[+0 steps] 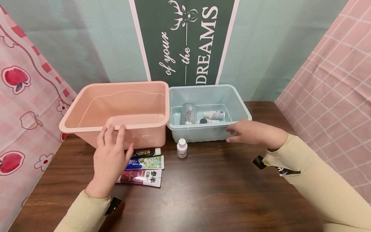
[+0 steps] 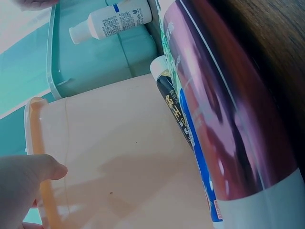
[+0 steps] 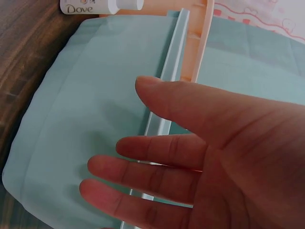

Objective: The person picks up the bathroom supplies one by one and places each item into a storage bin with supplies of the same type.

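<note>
My left hand is at the front rim of the pink plastic bin, its fingers fairly straight near the edge. In the left wrist view the thumb shows beside that rim. My right hand reaches to the front right of the light blue bin; the right wrist view shows its fingers spread and loosely extended, holding nothing. Inside the blue bin lie a clear, silvery-looking bottle or can, a white bottle and a black-capped item.
A small white bottle stands upright before the bins. Left of it lie a black tube, a blue-green tube and a purple-red tube. Curtains border the dark wooden table at the back and sides.
</note>
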Action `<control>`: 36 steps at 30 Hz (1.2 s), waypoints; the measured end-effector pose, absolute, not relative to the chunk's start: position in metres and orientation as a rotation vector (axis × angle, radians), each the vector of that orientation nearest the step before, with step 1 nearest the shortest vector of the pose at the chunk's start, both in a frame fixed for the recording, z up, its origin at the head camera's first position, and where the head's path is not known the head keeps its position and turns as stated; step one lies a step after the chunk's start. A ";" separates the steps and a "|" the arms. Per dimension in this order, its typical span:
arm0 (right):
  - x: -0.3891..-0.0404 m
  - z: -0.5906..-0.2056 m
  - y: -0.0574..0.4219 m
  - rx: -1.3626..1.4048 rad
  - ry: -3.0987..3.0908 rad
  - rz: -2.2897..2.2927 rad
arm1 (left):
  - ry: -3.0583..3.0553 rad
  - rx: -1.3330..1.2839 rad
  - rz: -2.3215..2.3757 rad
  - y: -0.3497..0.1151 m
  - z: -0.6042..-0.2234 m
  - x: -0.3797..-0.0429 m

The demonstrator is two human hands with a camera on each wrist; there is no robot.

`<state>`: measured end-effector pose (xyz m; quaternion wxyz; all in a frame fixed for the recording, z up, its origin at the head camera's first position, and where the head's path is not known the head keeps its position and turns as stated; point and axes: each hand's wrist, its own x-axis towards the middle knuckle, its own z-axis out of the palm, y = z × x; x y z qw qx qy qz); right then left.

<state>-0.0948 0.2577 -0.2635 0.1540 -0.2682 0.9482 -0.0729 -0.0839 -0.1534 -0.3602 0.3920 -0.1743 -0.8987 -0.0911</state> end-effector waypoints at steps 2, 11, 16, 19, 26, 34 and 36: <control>-0.095 -0.264 0.258 -0.763 2.709 -0.213 | -2.274 -0.442 -0.241 -0.153 -0.361 -0.084; -0.095 -0.269 0.260 -0.791 2.702 -0.239 | -2.302 -0.441 -0.224 -0.154 -0.362 -0.084; -0.095 -0.272 0.260 -0.794 2.693 -0.260 | -2.292 -0.439 -0.223 -0.154 -0.362 -0.083; -0.095 -0.275 0.259 -0.798 2.691 -0.261 | -2.294 -0.447 -0.217 -0.154 -0.361 -0.083; -0.094 -0.281 0.258 -0.789 2.678 -0.240 | -2.297 -0.455 -0.216 -0.154 -0.360 -0.083; -0.094 -0.294 0.258 -0.806 2.706 -0.273 | -2.304 -0.456 -0.214 -0.154 -0.360 -0.083; -0.094 -0.299 0.259 -0.833 2.735 -0.308 | -2.307 -0.457 -0.210 -0.154 -0.360 -0.083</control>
